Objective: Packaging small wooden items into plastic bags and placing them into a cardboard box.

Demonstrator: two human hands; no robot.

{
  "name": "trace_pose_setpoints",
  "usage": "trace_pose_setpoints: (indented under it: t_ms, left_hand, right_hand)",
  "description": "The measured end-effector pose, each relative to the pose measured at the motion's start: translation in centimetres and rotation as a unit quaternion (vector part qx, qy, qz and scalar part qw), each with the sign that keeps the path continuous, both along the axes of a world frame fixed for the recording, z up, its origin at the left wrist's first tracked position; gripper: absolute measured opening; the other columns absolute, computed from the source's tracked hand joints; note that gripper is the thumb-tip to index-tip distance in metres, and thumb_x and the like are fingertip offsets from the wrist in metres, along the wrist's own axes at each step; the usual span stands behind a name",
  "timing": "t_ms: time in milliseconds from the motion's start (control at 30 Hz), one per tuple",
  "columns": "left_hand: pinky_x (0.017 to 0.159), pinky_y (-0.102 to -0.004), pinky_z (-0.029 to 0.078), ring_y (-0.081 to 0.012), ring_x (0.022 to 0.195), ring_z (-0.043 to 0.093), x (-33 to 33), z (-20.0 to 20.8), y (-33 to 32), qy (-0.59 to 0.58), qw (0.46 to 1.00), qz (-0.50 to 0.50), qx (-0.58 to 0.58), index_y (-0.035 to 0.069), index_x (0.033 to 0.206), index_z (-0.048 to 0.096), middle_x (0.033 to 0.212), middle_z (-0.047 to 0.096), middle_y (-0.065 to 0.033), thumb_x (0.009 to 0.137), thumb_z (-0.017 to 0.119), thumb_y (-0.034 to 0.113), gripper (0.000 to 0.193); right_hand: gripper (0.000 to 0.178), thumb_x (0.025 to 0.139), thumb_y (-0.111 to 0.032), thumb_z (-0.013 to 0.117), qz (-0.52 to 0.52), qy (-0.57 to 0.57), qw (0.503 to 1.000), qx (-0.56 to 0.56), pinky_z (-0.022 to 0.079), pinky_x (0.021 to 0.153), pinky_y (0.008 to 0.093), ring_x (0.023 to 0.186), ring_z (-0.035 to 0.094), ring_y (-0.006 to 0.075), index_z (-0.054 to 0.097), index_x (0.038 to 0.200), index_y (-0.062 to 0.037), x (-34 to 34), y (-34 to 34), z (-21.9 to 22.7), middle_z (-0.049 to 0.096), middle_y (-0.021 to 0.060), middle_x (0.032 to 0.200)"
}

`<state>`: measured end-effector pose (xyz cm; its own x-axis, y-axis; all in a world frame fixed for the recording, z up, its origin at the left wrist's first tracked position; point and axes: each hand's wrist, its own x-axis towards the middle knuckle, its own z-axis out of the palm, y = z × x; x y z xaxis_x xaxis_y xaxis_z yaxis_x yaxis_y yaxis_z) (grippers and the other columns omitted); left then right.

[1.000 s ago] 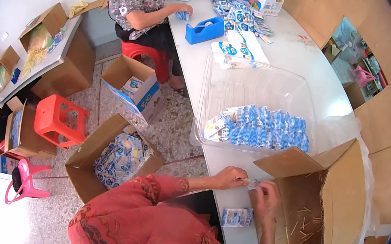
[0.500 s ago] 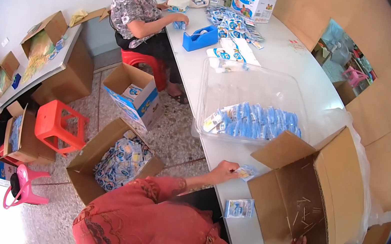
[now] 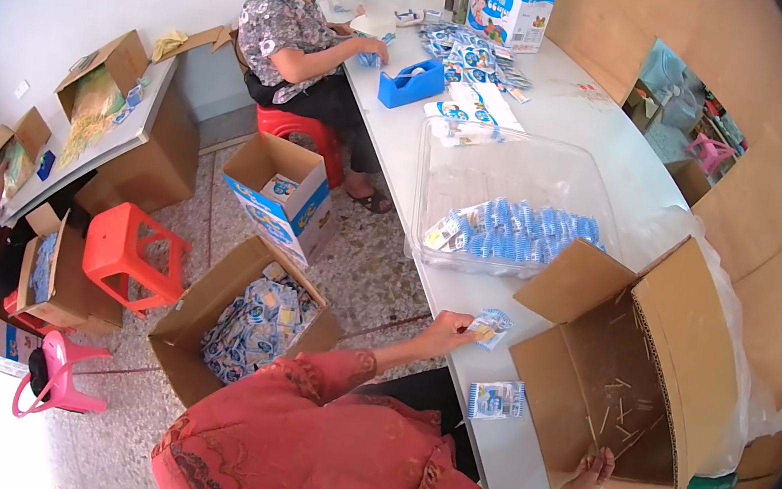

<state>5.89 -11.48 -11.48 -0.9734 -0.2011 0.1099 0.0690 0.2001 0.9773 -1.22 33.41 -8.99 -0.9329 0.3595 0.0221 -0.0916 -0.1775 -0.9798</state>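
My left hand (image 3: 449, 333) pinches a small blue-and-white plastic packet (image 3: 491, 328) above the table's near edge. A similar packet (image 3: 496, 400) lies flat on the table just below it. My right hand (image 3: 591, 471) is at the mouth of an open cardboard box (image 3: 552, 382) tipped on its side, fingers closed together. A thin pale stick (image 3: 592, 431) seems to rise from those fingers. Several more thin sticks (image 3: 623, 421) lie loose inside the box. Beyond it, a clear plastic tub (image 3: 443, 166) holds rows of blue-and-white packets (image 3: 524, 232).
Left of me stands a carton (image 3: 180, 339) full of packets. Across the white table (image 3: 573, 110), a co-worker (image 3: 286, 32) sits near a blue tape dispenser (image 3: 411, 84) and a heap of packets (image 3: 470, 54). A red stool (image 3: 135, 252) and a pink chair (image 3: 58, 377) stand on the floor.
The whole view has shifted slightly. My right hand has moved up along the box opening, and the packet in my left hand has turned to show more of its face.
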Motion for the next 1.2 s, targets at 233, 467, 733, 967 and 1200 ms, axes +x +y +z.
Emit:
trace_pose_setpoints:
  t_ms: [233, 467, 733, 967, 1200]
  left_hand:
    - [0.057, -0.0232, 0.04, -0.0038, 0.067, 0.046, -0.4, -0.8, 0.3, 0.047, 0.997, 0.01, 0.058, -0.004, 0.097, 0.063, 0.074, 0.058, 0.0, 0.084, 0.06, 0.007, 0.017]
    - [0.049, -0.0256, 0.037, -0.0049, 0.057, 0.041, -0.5, -0.4, 0.7, 0.072, 0.993, 0.026, 0.086, -0.004, 0.088, 0.065, 0.06, 0.052, -0.0009, 0.08, 0.063, 0.011, 0.017]
    - [0.06, -0.0241, 0.041, -0.0044, 0.069, 0.047, -0.6, -0.5, 0.3, 0.03, 0.998, -0.001, 0.056, -0.003, 0.099, 0.063, 0.078, 0.059, -0.0015, 0.083, 0.06, 0.008, 0.02]
    - [0.048, -0.0251, 0.036, -0.003, 0.057, 0.041, -0.3, -0.3, 0.0, 0.068, 0.996, 0.009, 0.052, -0.003, 0.091, 0.065, 0.06, 0.053, -0.0009, 0.08, 0.064, 0.011, 0.017]
    - [0.049, -0.0242, 0.037, -0.0031, 0.058, 0.042, -0.2, 0.1, 0.3, 0.054, 0.997, 0.017, 0.058, -0.003, 0.092, 0.065, 0.064, 0.056, 0.0011, 0.082, 0.063, 0.01, 0.016]
  right_hand:
    - [0.013, 0.088, -0.006, 0.054, 0.028, 0.003, 1.0, -0.003, 0.034, 0.049, 0.0167, 0.058, 0.042, 0.004, 0.06, 0.099, -0.011, -0.2, 0.0, -0.4, 0.061, -0.0017, 0.092]
    - [0.014, 0.088, -0.013, 0.057, 0.039, -0.046, 0.998, -0.032, 0.037, 0.055, 0.0178, 0.063, 0.045, 0.0041, 0.06, 0.102, -0.0133, 1.5, 1.1, -0.6, 0.057, -0.0043, 0.085]
    - [0.017, 0.089, -0.025, 0.056, -0.109, -0.091, 0.989, -0.048, 0.03, 0.043, 0.0172, 0.051, 0.038, 0.0021, 0.057, 0.094, -0.0087, 9.9, 4.5, 1.8, 0.051, -0.0067, 0.068]
    - [0.018, 0.089, -0.029, 0.055, -0.138, -0.085, 0.985, -0.053, 0.028, 0.043, 0.0169, 0.051, 0.039, 0.0014, 0.057, 0.088, -0.0107, 11.8, 4.2, 1.7, 0.049, -0.0074, 0.065]
    - [0.021, 0.09, -0.032, 0.055, -0.091, -0.069, 0.993, 0.025, 0.025, 0.046, 0.0171, 0.054, 0.036, 0.0007, 0.057, 0.086, -0.0113, 8.9, 0.5, 2.5, 0.046, -0.0077, 0.066]
